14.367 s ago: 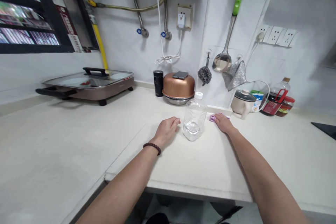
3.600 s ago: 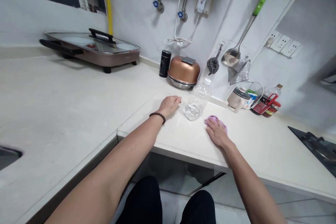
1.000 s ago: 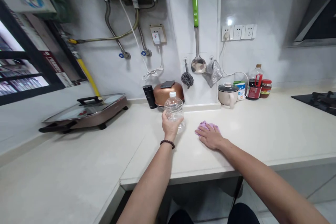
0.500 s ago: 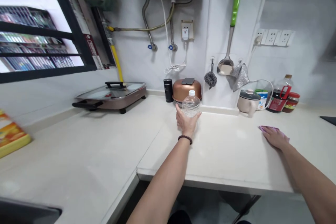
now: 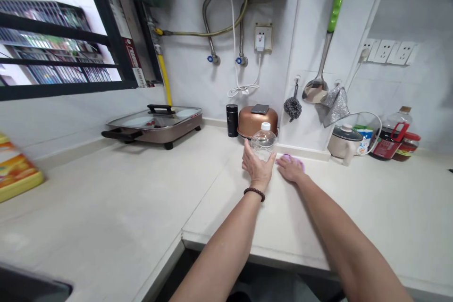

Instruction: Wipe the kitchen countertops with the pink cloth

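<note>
With fingers wrapped round it, my left hand (image 5: 258, 166) grips a clear plastic bottle (image 5: 264, 139) with a white cap, upright at the back of the counter. A dark beaded bracelet circles that wrist. Just right of the bottle, my right hand (image 5: 290, 170) presses a pink-purple cloth (image 5: 300, 164) flat on the pale countertop (image 5: 283, 217); most of the cloth is hidden under the palm. Behind the bottle sits a copper-coloured domed pot (image 5: 255, 122) with a dark flat object on top. A black cylindrical flask (image 5: 232, 120) stands beside the pot.
An electric pan (image 5: 155, 125) with a glass lid stands back left. A small cooking pot (image 5: 344, 144), a dark-liquid bottle (image 5: 387, 139) and a red-lidded jar (image 5: 406, 146) line the right wall. A ladle (image 5: 325, 52) and steel scrubber (image 5: 293, 106) hang above. A yellow package (image 5: 17, 170) lies far left.
My right hand has swept left across the counter with the cloth, from near the small pot to beside the bottle. My left hand still grips the bottle. The view has shifted slightly.
</note>
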Demonstrator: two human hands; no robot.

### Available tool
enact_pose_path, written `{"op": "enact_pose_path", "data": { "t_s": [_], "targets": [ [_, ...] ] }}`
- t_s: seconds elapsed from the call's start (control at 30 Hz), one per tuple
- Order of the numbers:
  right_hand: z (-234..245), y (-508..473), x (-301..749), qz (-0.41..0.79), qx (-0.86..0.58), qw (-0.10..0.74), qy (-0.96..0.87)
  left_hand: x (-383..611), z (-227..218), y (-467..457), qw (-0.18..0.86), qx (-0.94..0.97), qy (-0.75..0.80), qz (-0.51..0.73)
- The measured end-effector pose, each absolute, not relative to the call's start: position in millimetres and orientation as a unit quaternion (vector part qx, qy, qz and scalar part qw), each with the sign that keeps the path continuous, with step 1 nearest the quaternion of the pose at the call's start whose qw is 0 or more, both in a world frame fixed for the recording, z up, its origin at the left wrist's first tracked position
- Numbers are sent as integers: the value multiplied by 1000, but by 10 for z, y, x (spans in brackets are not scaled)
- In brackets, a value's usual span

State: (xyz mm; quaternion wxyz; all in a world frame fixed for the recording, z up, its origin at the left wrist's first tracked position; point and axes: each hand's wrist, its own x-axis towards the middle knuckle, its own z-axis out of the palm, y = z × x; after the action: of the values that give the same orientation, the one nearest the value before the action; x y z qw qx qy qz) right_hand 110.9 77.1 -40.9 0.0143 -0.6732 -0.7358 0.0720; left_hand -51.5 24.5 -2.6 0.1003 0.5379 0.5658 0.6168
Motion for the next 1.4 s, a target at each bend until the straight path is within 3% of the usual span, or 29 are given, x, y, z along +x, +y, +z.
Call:
{"op": "enact_pose_path", "data": {
  "t_s": [0.27, 0.43, 0.67, 0.83, 1.07, 1.4],
  "targets": [
    [-356, 659, 1126, 85, -620, 27, -780, -586, -94, 310, 93, 550, 566, 607],
    [-413, 296, 2187, 55, -691, 25, -720, -602, -83, 322, 119, 526, 588, 603],
    [-897, -666, 4230, -21, -797, 50, -601, -588, -34, 291, 147, 531, 607, 572],
    [-975, -1242, 4891, -30, -848, 26, -528, -577, -16, 260, 156, 530, 602, 576],
    [-809, -1207, 4322, -18, -843, -1, -538, -553, 26, 251, 172, 530, 598, 576],
    [-328, -760, 1702, 89, -710, 14, -698, -560, 32, 265, 165, 539, 595, 574]
  ]
}}
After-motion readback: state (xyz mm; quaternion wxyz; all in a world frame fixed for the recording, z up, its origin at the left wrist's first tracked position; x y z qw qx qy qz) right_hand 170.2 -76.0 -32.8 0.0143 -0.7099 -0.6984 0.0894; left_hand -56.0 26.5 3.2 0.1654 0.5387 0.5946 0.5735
